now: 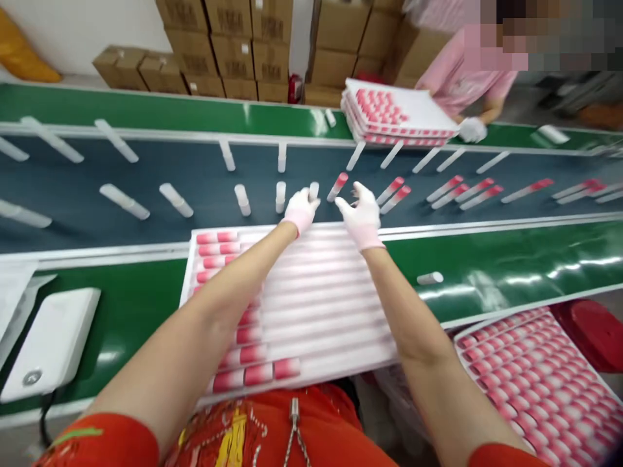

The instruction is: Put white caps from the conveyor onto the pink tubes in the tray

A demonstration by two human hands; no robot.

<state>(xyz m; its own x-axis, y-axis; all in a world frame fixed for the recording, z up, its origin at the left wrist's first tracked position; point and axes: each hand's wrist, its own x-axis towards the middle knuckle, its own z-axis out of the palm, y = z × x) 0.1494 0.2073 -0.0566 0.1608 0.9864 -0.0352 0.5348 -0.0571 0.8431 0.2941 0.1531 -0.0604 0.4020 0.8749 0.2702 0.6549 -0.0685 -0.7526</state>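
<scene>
Both my hands wear pale pink gloves and reach over the dark conveyor belt point(195, 175). My left hand point(300, 209) is closed around a white tube point(314, 190) on the belt. My right hand point(363, 213) hovers open with fingers spread beside a red-capped tube point(337, 186), not touching it. Below my arms lies a white ridged tray point(321, 292) with red-and-white tubes point(217, 250) filling its left column.
White tubes point(124, 201) lie on the belt to the left, red-tipped ones point(462, 191) to the right. A full tray point(540, 376) sits at lower right, a white device point(48, 344) at lower left. A person in pink point(462, 71) handles stacked trays point(394, 113) across the belt. Cardboard boxes point(228, 45) stand behind.
</scene>
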